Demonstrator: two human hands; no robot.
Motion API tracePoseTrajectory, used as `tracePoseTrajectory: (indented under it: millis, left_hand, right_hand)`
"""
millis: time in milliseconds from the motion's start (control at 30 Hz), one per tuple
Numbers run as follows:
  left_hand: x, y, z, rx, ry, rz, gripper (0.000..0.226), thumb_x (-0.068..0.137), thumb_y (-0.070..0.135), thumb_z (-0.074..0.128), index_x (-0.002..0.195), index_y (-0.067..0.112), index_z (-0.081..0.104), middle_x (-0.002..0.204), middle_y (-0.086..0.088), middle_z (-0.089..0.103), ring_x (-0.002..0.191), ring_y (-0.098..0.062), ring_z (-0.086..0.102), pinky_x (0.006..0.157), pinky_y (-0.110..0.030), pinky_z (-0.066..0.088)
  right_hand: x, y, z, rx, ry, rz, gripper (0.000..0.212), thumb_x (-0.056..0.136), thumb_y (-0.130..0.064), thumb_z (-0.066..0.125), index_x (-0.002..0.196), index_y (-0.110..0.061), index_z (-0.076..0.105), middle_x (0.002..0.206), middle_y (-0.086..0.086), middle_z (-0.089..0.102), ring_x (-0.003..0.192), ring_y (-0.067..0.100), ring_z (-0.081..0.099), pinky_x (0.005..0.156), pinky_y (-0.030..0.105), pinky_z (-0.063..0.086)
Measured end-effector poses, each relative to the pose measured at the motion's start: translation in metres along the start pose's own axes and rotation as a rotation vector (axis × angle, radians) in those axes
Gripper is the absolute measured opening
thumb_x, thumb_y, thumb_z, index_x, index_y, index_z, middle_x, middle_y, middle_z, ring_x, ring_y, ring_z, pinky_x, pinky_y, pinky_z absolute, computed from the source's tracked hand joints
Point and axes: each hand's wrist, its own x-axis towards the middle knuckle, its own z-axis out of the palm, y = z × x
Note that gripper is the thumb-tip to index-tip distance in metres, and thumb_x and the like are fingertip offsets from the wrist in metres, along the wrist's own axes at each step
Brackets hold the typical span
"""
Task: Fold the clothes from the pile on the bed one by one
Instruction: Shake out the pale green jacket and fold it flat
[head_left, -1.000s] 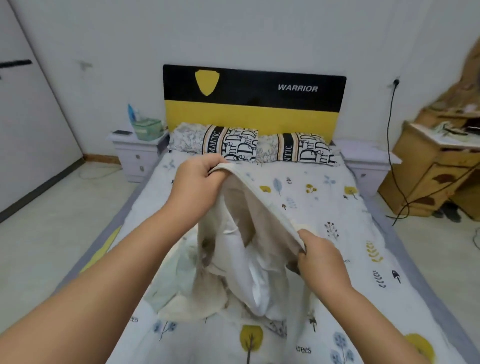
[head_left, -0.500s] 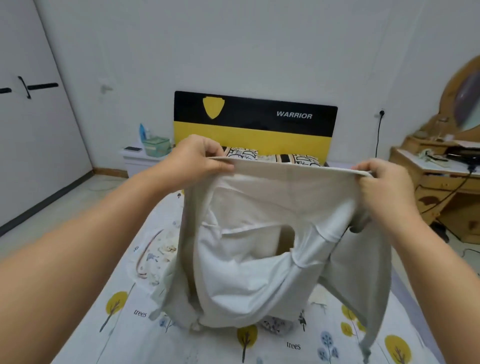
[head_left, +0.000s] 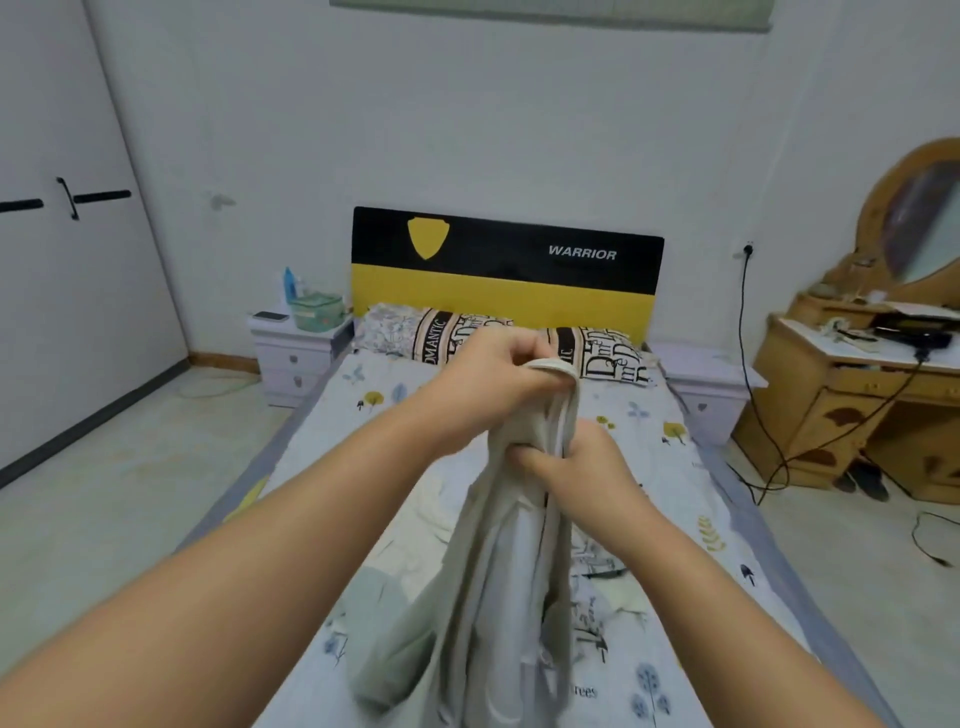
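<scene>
1. Garment (head_left: 498, 597): pale grey-beige, soft knit look, bunched into a long narrow hanging bundle with vertical folds; a rolled hem or cuff loops over the top. Lower part is motion-blurred, type of clothing can't be told.
2. Left hand (head_left: 498, 379): fingers curled, pinching the rolled top edge of the garment between thumb and fingertips; highest point of the cloth sits right at these fingers.
3. Right hand (head_left: 582, 467): just below and to the right of the left-hand fingers, fingers curled tight round the gathered cloth, thumb across the front of the bundle. Hands nearly touching, cloth runs between them.
4. Garment hangs straight down from both grips, held up in the air above the bed (head_left: 675, 467), bottom end drops out of frame near the lower edge.
5. Under the hanging cloth, below the fingers: pile of clothes (head_left: 415, 561) on the sheet, pale cream and mint pieces, crumpled, partly hidden by the left forearm.
6. Sheet is white with small tree and leaf prints.
7. Beyond the fingers: two pillows (head_left: 441, 332) with black lettering print, against a black and yellow headboard (head_left: 498, 275) reading WARRIOR.
8. Far left of the fingers: white nightstand (head_left: 296, 358) with a phone, a green box and a blue bottle on top.
9. Far right: wooden dresser (head_left: 841, 405) with an oval mirror, black cable hanging from a wall socket.
</scene>
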Motion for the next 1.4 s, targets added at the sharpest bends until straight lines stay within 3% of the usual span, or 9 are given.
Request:
tracePoseTrajectory:
  millis: [100, 233, 400, 567, 767, 1033, 1200, 1300, 1400]
  left_hand:
    - [-0.014, -0.020, -0.010, -0.121, 0.031, -0.031, 0.018, 0.079, 0.004, 0.069, 0.070, 0.019, 0.063, 0.066, 0.008, 0.063, 0.061, -0.002, 0.057, 0.058, -0.015, 0.045]
    - [-0.047, -0.063, -0.016, -0.083, 0.015, -0.153, 0.017, 0.076, 0.010, 0.073, 0.090, 0.014, 0.064, 0.083, -0.002, 0.067, 0.080, -0.011, 0.062, 0.073, -0.023, 0.053]
    - [-0.091, -0.116, 0.010, 0.106, -0.101, -0.257, 0.027, 0.075, 0.023, 0.076, 0.098, 0.025, 0.060, 0.098, 0.010, 0.065, 0.090, 0.004, 0.057, 0.071, -0.004, 0.040]
    - [-0.098, -0.147, 0.025, 0.246, -0.043, -0.319, 0.013, 0.091, 0.015, 0.054, 0.089, 0.002, 0.056, 0.080, -0.006, 0.058, 0.073, -0.019, 0.052, 0.068, -0.028, 0.042]
    - [-0.085, -0.136, 0.007, 0.245, 0.161, -0.223, 0.031, 0.089, 0.002, 0.047, 0.064, 0.020, 0.043, 0.058, 0.008, 0.040, 0.052, -0.003, 0.036, 0.051, -0.017, 0.030]
    - [-0.063, -0.077, -0.003, 0.077, 0.229, -0.011, 0.029, 0.084, -0.002, 0.054, 0.067, 0.022, 0.059, 0.063, 0.009, 0.054, 0.058, 0.000, 0.045, 0.055, -0.015, 0.034]
    - [-0.061, -0.058, 0.010, 0.108, 0.150, 0.006, 0.021, 0.085, 0.002, 0.054, 0.071, 0.017, 0.060, 0.070, -0.001, 0.057, 0.063, -0.006, 0.046, 0.058, -0.019, 0.035]
    - [-0.061, -0.057, 0.017, 0.115, 0.140, -0.002, 0.019, 0.085, 0.004, 0.054, 0.072, 0.017, 0.060, 0.070, 0.001, 0.058, 0.066, -0.008, 0.048, 0.062, -0.022, 0.038]
    - [-0.061, -0.061, 0.018, 0.128, 0.138, -0.013, 0.020, 0.083, 0.004, 0.055, 0.071, 0.018, 0.061, 0.070, 0.004, 0.060, 0.067, -0.008, 0.051, 0.063, -0.023, 0.040]
  right_hand:
    - [-0.002, 0.009, 0.003, 0.034, 0.063, -0.017, 0.034, 0.082, 0.000, 0.057, 0.058, -0.023, 0.050, 0.055, -0.006, 0.050, 0.050, 0.007, 0.046, 0.046, 0.016, 0.032]
    - [-0.008, 0.009, 0.002, 0.121, 0.082, -0.019, 0.031, 0.083, 0.001, 0.057, 0.068, -0.026, 0.059, 0.056, -0.013, 0.061, 0.052, -0.003, 0.054, 0.047, 0.008, 0.037]
    - [-0.008, 0.002, -0.005, 0.172, 0.160, -0.016, 0.015, 0.084, -0.005, 0.060, 0.072, -0.012, 0.064, 0.065, 0.003, 0.065, 0.061, 0.016, 0.059, 0.057, 0.026, 0.045]
    - [-0.007, 0.005, -0.021, 0.239, 0.248, 0.009, 0.021, 0.085, -0.005, 0.061, 0.069, -0.019, 0.062, 0.053, -0.012, 0.062, 0.052, 0.002, 0.058, 0.049, 0.019, 0.046]
    - [-0.012, 0.041, -0.038, 0.062, 0.316, 0.175, 0.010, 0.083, -0.008, 0.063, 0.079, -0.017, 0.065, 0.083, 0.011, 0.069, 0.080, 0.030, 0.064, 0.077, 0.049, 0.054]
    - [-0.033, 0.085, -0.015, -0.205, 0.109, 0.362, 0.030, 0.077, -0.008, 0.066, 0.102, -0.017, 0.053, 0.090, 0.000, 0.055, 0.078, 0.017, 0.055, 0.064, 0.028, 0.046]
    - [-0.046, 0.075, 0.003, 0.157, -0.281, 0.273, 0.050, 0.073, -0.025, 0.063, 0.122, -0.032, 0.053, 0.101, -0.004, 0.063, 0.089, 0.009, 0.062, 0.077, 0.018, 0.051]
    - [-0.049, 0.066, 0.018, 0.263, -0.466, 0.243, 0.041, 0.071, -0.033, 0.073, 0.109, -0.037, 0.059, 0.103, -0.011, 0.069, 0.096, 0.007, 0.066, 0.078, 0.022, 0.053]
    - [-0.046, 0.069, 0.033, -0.005, -0.324, 0.261, 0.009, 0.083, -0.018, 0.065, 0.090, -0.023, 0.062, 0.090, -0.003, 0.068, 0.084, 0.014, 0.064, 0.070, 0.023, 0.050]
